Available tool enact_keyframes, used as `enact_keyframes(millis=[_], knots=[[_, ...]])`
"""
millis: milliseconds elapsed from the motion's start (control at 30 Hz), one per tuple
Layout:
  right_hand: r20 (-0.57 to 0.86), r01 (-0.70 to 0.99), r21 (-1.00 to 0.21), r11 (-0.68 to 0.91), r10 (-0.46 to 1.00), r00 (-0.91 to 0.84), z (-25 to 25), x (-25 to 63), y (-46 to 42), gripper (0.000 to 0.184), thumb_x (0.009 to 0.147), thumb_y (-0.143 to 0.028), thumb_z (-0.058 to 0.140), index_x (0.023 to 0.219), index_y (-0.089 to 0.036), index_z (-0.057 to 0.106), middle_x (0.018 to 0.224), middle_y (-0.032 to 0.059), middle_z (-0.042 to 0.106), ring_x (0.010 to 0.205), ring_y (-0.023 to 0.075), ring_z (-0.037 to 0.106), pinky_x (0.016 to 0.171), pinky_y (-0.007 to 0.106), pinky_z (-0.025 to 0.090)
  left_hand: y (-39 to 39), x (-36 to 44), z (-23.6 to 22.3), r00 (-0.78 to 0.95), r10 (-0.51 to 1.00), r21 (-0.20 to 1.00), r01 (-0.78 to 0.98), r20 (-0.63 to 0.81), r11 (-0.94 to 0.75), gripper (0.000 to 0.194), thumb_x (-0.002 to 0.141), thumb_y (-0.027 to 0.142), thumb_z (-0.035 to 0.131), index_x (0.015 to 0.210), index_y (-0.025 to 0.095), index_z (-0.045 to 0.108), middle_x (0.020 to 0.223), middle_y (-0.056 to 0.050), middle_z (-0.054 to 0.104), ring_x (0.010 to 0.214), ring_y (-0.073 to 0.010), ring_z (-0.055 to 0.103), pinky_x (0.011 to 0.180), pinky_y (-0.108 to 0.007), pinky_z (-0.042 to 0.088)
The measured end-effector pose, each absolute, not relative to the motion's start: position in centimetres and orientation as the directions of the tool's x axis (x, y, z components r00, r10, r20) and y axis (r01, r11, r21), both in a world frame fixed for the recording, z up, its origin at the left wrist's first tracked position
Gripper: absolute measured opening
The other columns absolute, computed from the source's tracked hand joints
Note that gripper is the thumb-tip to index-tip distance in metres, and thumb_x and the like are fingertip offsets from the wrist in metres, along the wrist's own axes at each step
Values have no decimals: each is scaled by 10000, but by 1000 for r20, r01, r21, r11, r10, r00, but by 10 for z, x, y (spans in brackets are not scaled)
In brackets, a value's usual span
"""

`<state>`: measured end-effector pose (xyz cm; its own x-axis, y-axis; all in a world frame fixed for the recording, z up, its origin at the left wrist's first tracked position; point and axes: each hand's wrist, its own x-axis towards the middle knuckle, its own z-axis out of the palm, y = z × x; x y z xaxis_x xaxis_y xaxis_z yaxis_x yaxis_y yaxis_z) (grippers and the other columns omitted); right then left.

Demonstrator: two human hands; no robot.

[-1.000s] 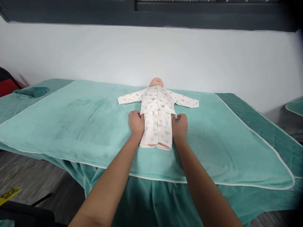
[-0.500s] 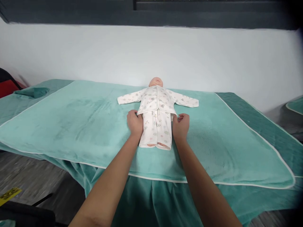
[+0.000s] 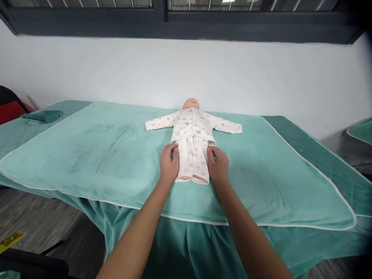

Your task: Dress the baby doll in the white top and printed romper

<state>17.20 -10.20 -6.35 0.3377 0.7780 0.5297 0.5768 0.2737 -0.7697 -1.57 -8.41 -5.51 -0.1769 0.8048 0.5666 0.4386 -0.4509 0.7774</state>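
A baby doll (image 3: 191, 103) lies on its back, head toward the wall. It wears a white printed baby jacket (image 3: 186, 126), with both sleeves stretched out sideways. Matching white baby trousers (image 3: 193, 162) cover its legs, and a bit of the feet shows at the cuffs. My left hand (image 3: 169, 163) is closed in a pinch on the trousers' left edge, just below the jacket hem. On the opposite edge my right hand (image 3: 217, 162) pinches the trousers at about the same height. The fingertips are partly hidden.
A light green padded cover (image 3: 122, 155) with white piping lies over the bed, above a darker green skirt (image 3: 197, 248). Behind stands a white wall (image 3: 186, 69) under a dark window frame (image 3: 116, 25). A red and black object (image 3: 11, 110) is at the far left.
Both hands have come down from the jacket hem and closer in along the trouser sides. The jacket's lower corners have settled inward. The view has tilted up slightly.
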Motion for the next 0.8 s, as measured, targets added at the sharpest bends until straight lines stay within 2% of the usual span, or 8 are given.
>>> enact_keyframes(millis=[67, 167, 267, 333, 433, 600, 667, 800], knots=[[518, 541, -777, 320, 815, 261, -64, 170, -107, 345, 983, -420, 457, 1146, -214, 681, 1148, 80, 719, 1036, 239, 648, 910, 371, 479, -86, -15, -56, -153, 814, 783, 419, 560, -460, 254, 971, 292, 484, 1126, 194, 660, 1216, -81, 683, 1146, -197, 616, 1036, -357, 457], [456, 453, -829, 327, 865, 210, -63, 167, -109, 448, 986, -457, 454, 1351, -240, 597, 1381, 72, 624, 1240, 265, 584, 1035, 415, 451, -82, -12, -54, -66, 862, 819, 353, 503, -452, 340, 985, 357, 467, 1244, 204, 625, 1364, -84, 623, 1268, -206, 565, 1117, -358, 401], [382, 343, -889, 303, 904, 192, -59, 161, -104, 553, 966, -499, 490, 1463, -256, 496, 1498, 51, 524, 1371, 265, 485, 1131, 432, 390, -75, -7, -47, 23, 910, 878, 257, 413, -405, 406, 996, 409, 437, 1339, 232, 564, 1433, -71, 573, 1335, -207, 517, 1153, -348, 358], [338, 258, -924, 283, 920, 200, -54, 156, -98, 620, 950, -521, 515, 1504, -254, 437, 1550, 47, 459, 1431, 251, 416, 1176, 420, 343, -71, -2, -42, 8, 944, 928, 185, 329, -324, 430, 993, 436, 435, 1354, 230, 544, 1464, -74, 543, 1402, -212, 449, 1187, -346, 303], [308, 151, -948, 280, 928, 210, -48, 149, -89, 661, 936, -524, 533, 1526, -264, 387, 1590, 44, 393, 1469, 220, 354, 1207, 389, 296, -64, 4, -37, -29, 969, 966, 95, 245, -241, 406, 983, 462, 448, 1278, 215, 576, 1422, -80, 570, 1402, -218, 440, 1179, -339, 297], [280, 96, -960, 264, 926, 251, -45, 147, -72, 594, 919, -532, 534, 1452, -281, 459, 1538, 52, 457, 1425, 218, 403, 1198, 392, 297, -52, 6, -37, -67, 987, 989, 11, 145, -145, 374, 939, 547, 495, 1025, 202, 613, 1182, -66, 677, 1133, -221, 604, 994, -336, 455], [223, 99, -974, 202, 929, 297, -44, 148, -66, 574, 896, -542, 554, 1391, -254, 513, 1482, 73, 514, 1390, 240, 440, 1174, 401, 330, -47, 7, -37, -78, 991, 994, 3, 112, -113, 404, 923, 578, 509, 1020, 200, 614, 1170, -75, 684, 1108, -225, 616, 963, -336, 468], [94, 18, -995, 95, 917, 387, -43, 149, -55, 552, 854, -560, 599, 1292, -224, 571, 1427, 87, 559, 1347, 269, 487, 1130, 405, 387, -35, 8, -34, -99, 993, 998, -14, 67, -69, 521, 885, 636, 547, 1138, 186, 617, 1299, -123, 651, 1196, -253, 600, 996, -347, 451]])
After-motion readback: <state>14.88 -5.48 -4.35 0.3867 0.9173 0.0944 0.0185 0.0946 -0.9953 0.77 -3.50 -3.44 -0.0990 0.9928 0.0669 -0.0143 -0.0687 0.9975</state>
